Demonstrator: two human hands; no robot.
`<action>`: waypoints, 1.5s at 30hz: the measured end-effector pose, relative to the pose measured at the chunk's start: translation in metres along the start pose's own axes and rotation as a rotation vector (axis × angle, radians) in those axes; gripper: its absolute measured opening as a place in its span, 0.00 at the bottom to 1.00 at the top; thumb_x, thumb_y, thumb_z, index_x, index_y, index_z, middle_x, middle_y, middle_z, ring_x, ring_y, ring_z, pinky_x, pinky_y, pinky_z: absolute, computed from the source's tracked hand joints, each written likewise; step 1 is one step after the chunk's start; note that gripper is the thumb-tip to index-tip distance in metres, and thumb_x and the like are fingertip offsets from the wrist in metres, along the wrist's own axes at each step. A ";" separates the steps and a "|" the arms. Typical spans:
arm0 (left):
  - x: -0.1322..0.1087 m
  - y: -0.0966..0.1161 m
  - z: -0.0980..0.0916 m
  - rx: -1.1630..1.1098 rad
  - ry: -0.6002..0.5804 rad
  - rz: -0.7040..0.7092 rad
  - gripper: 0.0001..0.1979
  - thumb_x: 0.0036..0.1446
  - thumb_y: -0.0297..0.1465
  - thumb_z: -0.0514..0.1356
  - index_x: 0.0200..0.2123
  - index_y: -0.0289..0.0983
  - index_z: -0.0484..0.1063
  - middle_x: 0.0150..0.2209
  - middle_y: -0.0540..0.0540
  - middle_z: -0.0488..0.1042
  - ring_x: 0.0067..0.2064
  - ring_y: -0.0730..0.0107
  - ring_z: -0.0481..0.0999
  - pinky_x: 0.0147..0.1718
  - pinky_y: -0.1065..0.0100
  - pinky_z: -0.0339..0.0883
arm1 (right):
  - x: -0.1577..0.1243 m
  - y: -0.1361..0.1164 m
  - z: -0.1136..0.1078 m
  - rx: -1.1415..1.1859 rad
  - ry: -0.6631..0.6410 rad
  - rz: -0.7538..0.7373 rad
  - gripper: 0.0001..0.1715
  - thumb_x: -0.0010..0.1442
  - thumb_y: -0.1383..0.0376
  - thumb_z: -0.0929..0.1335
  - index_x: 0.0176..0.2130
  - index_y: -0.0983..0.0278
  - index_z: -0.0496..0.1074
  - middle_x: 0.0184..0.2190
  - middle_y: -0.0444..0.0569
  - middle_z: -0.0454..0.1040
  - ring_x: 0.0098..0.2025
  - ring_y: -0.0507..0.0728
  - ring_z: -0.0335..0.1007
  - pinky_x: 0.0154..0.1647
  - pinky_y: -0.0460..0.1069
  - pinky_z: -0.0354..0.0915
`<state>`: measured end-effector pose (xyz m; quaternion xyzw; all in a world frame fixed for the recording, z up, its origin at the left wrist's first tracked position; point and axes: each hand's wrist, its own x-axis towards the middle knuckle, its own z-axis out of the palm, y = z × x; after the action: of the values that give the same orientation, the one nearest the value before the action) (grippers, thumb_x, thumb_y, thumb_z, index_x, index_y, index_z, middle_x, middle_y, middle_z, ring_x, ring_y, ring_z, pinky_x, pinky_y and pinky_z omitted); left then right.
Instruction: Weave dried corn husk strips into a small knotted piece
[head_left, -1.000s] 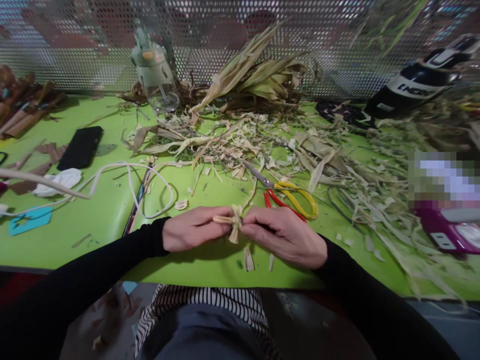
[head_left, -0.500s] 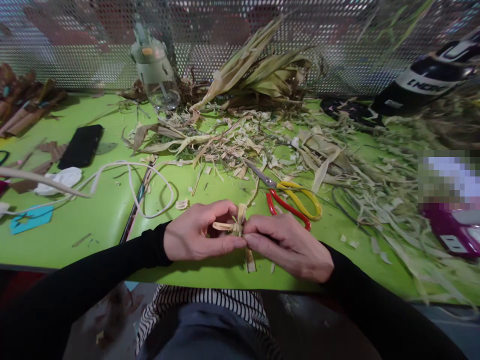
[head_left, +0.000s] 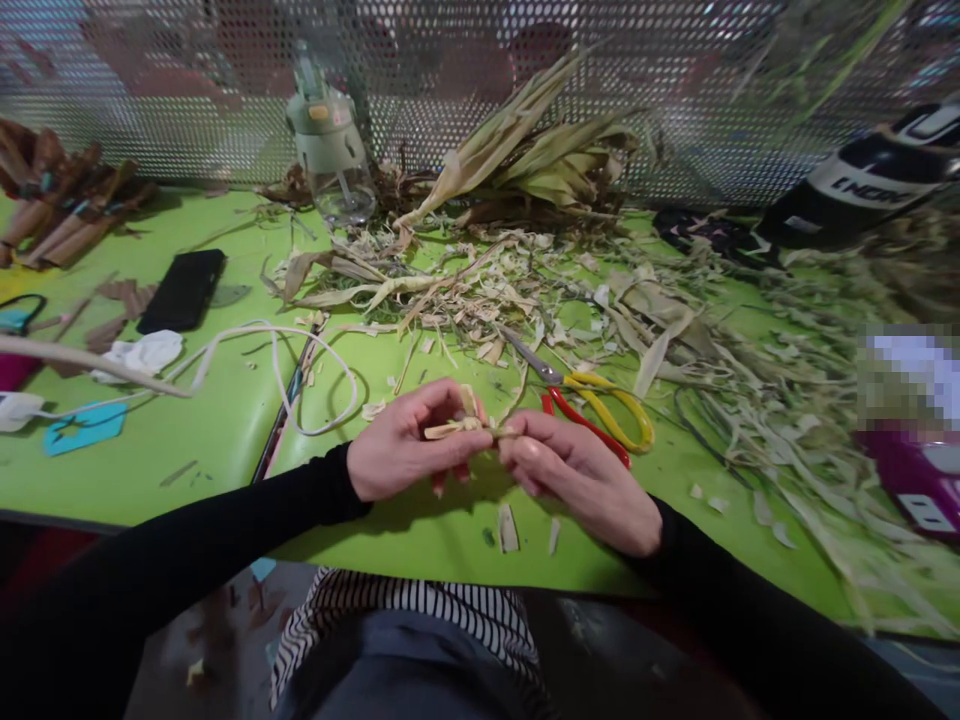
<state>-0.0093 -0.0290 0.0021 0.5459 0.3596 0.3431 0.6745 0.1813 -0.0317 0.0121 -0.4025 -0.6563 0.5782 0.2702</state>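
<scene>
Between my hands is a small knotted piece of pale corn husk [head_left: 450, 429], with folded ends sticking out to the left and upward. My left hand [head_left: 416, 437] is closed on its body, thumb pressed along the near side. At the piece's right end, the fingertips of my right hand [head_left: 577, 470] pinch a thin strip of it. Just beyond my right hand lie scissors [head_left: 581, 392] with one red and one yellow handle, blades toward the back left. A loose scrap of husk [head_left: 508, 528] lies on the table below my hands.
Shredded husk covers the middle and right of the green table [head_left: 202, 420]. Husk leaves [head_left: 510, 150] lean on the mesh screen beside a clear bottle [head_left: 337, 160]. At left are a phone [head_left: 182, 290], a white cable [head_left: 276, 375] and a blue tag [head_left: 86, 428]. A black bottle [head_left: 847, 190] leans at right.
The knotted husk has turned in my left hand, and its upright end now tilts. My right hand has shifted slightly right, now pinching the strip at the right end. The view has shifted slightly left.
</scene>
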 end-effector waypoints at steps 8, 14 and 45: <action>0.003 -0.009 0.005 0.085 0.216 0.139 0.14 0.50 0.35 0.64 0.38 0.34 0.68 0.38 0.47 0.71 0.27 0.82 0.67 0.21 0.79 0.62 | 0.008 0.007 0.008 -0.134 0.007 -0.010 0.19 0.58 0.52 0.65 0.33 0.66 0.70 0.19 0.41 0.68 0.19 0.47 0.61 0.18 0.42 0.59; 0.001 -0.005 0.001 0.104 0.142 0.095 0.13 0.55 0.35 0.61 0.41 0.33 0.69 0.39 0.44 0.74 0.30 0.79 0.71 0.28 0.76 0.67 | 0.007 0.010 0.007 -0.156 0.094 -0.058 0.13 0.59 0.57 0.66 0.34 0.66 0.70 0.21 0.42 0.69 0.21 0.47 0.64 0.20 0.42 0.60; -0.007 -0.010 -0.003 1.336 0.179 0.721 0.08 0.61 0.29 0.48 0.37 0.34 0.66 0.33 0.44 0.75 0.29 0.71 0.73 0.24 0.72 0.65 | -0.005 -0.004 0.010 -0.239 -0.050 -0.001 0.23 0.66 0.56 0.58 0.23 0.65 0.63 0.13 0.37 0.61 0.15 0.45 0.56 0.17 0.41 0.54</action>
<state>-0.0149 -0.0347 -0.0075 0.8916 0.3435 0.2946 0.0157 0.1744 -0.0411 0.0144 -0.4171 -0.7271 0.5057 0.2041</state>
